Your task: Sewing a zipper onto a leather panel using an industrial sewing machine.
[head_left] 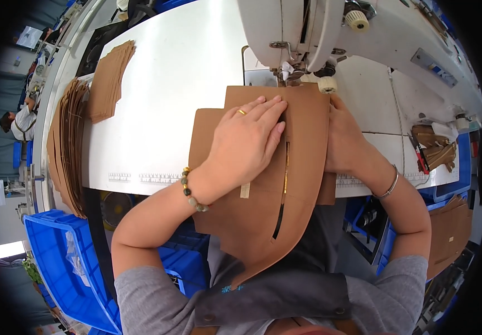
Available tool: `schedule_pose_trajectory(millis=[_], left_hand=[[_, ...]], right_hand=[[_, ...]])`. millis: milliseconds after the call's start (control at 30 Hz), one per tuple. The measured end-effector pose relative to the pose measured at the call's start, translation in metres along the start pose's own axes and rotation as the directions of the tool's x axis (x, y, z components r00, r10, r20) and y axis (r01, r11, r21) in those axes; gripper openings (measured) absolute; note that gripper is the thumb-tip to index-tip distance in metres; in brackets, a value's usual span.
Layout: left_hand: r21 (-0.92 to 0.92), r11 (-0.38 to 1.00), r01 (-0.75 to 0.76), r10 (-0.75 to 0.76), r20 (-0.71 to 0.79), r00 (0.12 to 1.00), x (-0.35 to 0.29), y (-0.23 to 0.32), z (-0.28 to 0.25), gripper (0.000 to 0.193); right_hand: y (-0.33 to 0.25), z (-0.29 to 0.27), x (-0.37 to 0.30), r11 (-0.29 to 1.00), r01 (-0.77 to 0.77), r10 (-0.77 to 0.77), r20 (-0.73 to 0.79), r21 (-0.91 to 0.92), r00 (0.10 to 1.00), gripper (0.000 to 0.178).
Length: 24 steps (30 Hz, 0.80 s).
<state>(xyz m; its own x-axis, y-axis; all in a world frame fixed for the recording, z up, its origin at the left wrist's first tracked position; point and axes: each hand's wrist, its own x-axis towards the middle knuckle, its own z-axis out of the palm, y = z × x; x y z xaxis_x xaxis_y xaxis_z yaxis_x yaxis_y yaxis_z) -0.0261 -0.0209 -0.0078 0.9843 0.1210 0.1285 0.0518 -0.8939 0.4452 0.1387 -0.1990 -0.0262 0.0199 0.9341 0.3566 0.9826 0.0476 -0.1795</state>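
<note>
A brown leather-like panel [255, 215] lies under the head of a white sewing machine [269, 28] and hangs over the table's near edge toward my lap. A long slot in it shows a zipper [283, 195] with gold teeth and black tape. My left hand [243, 139] rests flat on the panel, fingers stretched toward the needle area [281, 78]. At the panel's right edge, my right hand [344, 134] grips it; most of its fingers are hidden beneath. A small pale tape piece [245, 191] sits on the panel below my left hand.
Stacks of brown panels [65, 145] and smaller brown pieces [109, 81] are at the table's left. Blue bins [68, 268] stand below. On the right lie a red-handled tool [420, 153], brown scraps [440, 156] and more panels [450, 237]. A person [23, 120] sits far left.
</note>
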Motion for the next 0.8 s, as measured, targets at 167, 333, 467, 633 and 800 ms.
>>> schedule_pose_trajectory(millis=[167, 333, 467, 633, 800], left_hand=[[0.165, 0.977, -0.136, 0.152, -0.088, 0.985, 0.008, -0.008, 0.004, 0.05], [0.154, 0.982, -0.107, 0.125, -0.111, 0.986, 0.007, -0.01, 0.011, 0.05], [0.144, 0.985, -0.097, 0.115, -0.117, 0.986, 0.011, -0.013, 0.011, 0.049], [0.174, 0.981, -0.089, 0.117, -0.158, 0.98, 0.024, -0.026, 0.012, 0.044], [0.212, 0.971, -0.112, 0.166, -0.256, 0.952, 0.051, -0.046, 0.009, 0.034]], right_hand=[[0.001, 0.003, -0.001, 0.999, -0.032, 0.032, -0.017, 0.026, 0.999, 0.061], [0.001, 0.005, -0.002, 0.999, -0.031, 0.031, -0.011, 0.008, 0.999, 0.062], [0.0, 0.003, 0.0, 1.0, -0.024, 0.025, -0.04, 0.016, 0.999, 0.062], [-0.003, -0.003, 0.002, 0.996, -0.092, 0.092, 0.099, -0.011, 0.991, 0.066], [-0.006, -0.007, 0.005, 0.995, -0.099, 0.097, 0.087, 0.015, 0.991, 0.075]])
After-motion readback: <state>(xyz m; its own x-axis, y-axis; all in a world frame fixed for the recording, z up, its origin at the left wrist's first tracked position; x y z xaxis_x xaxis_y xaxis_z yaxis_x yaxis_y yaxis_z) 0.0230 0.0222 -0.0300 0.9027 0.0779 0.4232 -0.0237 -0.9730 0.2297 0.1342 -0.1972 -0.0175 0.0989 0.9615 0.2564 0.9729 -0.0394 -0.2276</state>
